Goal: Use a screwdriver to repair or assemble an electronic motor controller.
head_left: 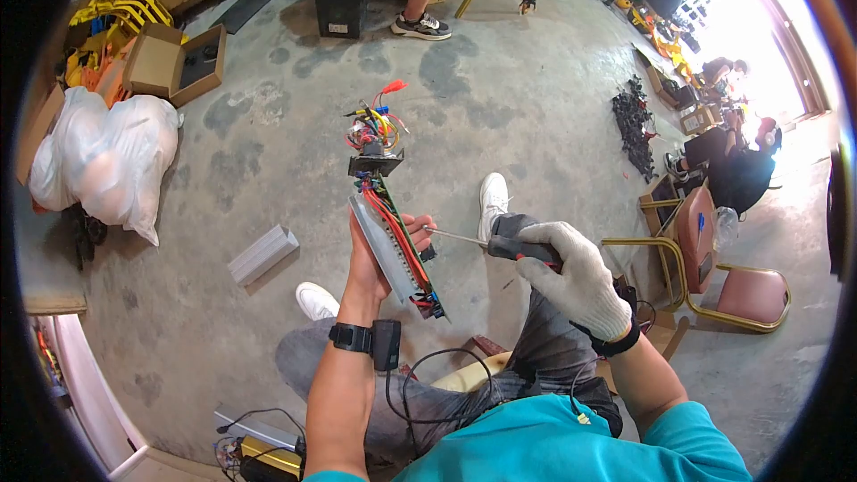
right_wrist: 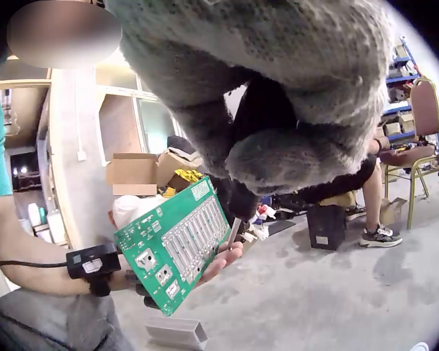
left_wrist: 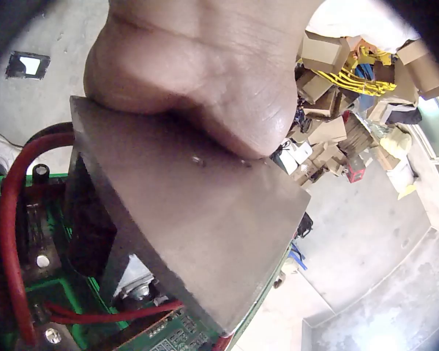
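My bare left hand (head_left: 379,254) grips a long green circuit board (head_left: 402,245) with red wires and a grey metal plate on its back, held upright over my knees. A bundle of coloured wires (head_left: 375,129) sticks out of its far end. My gloved right hand (head_left: 558,263) grips a screwdriver (head_left: 473,241) by its dark handle, the shaft tip touching the board's edge near my left thumb. In the left wrist view my palm (left_wrist: 197,80) presses on the metal plate (left_wrist: 197,234). The right wrist view shows the green board (right_wrist: 177,245) and the screwdriver shaft (right_wrist: 235,228) under my glove (right_wrist: 278,80).
I sit over a concrete floor. A grey aluminium casing (head_left: 262,254) lies on the floor to the left. White bags (head_left: 103,156) and cardboard boxes (head_left: 174,58) sit at the far left. A red chair (head_left: 714,259) stands at my right. Other people sit further off.
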A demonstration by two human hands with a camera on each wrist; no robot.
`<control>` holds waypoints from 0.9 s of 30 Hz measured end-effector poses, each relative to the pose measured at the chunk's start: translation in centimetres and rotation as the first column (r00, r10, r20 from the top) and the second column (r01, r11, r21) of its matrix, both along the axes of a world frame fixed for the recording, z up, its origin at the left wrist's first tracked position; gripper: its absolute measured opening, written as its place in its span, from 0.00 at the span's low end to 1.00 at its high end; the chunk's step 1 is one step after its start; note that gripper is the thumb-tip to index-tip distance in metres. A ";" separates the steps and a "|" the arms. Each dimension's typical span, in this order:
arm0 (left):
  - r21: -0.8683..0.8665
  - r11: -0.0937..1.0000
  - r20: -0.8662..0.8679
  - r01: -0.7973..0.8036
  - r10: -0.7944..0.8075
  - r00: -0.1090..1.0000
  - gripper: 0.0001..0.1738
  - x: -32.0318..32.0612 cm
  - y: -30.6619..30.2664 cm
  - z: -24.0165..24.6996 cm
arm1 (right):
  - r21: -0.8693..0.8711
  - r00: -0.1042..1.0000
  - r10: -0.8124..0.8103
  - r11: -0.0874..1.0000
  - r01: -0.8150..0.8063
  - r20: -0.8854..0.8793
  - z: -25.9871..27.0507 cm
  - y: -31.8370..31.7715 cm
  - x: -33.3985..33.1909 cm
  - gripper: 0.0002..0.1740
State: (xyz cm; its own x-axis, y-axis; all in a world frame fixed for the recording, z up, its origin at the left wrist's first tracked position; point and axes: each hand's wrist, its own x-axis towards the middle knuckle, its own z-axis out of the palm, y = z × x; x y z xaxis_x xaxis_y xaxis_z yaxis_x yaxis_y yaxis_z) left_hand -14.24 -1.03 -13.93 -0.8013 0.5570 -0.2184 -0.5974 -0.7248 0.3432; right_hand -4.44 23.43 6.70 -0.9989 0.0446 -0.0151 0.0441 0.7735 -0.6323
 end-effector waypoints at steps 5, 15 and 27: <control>0.004 1.000 0.026 0.011 -0.011 1.000 0.57 0.0 0.1 -0.3 | 0.093 0.998 0.043 0.995 -0.039 -0.042 0.7 -1.0 0.4 0.20; -0.114 0.993 0.050 -0.003 0.009 0.999 0.59 0.1 0.5 0.8 | 0.154 0.993 0.105 0.983 -0.097 -0.046 1.7 -1.5 0.4 0.22; -0.104 0.994 0.008 0.015 -0.014 1.000 0.58 0.1 0.2 0.5 | 0.171 0.989 0.123 0.979 -0.108 -0.079 1.9 -2.0 0.5 0.21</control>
State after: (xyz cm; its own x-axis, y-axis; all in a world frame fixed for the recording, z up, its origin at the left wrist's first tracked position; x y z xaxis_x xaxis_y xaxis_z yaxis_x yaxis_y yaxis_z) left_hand -14.17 -0.87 -13.42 -0.7915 0.5423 -0.2819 -0.6103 -0.6765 0.4121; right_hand -3.89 21.40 8.64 -0.9945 -0.0765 0.0713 -0.1018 0.8647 -0.4918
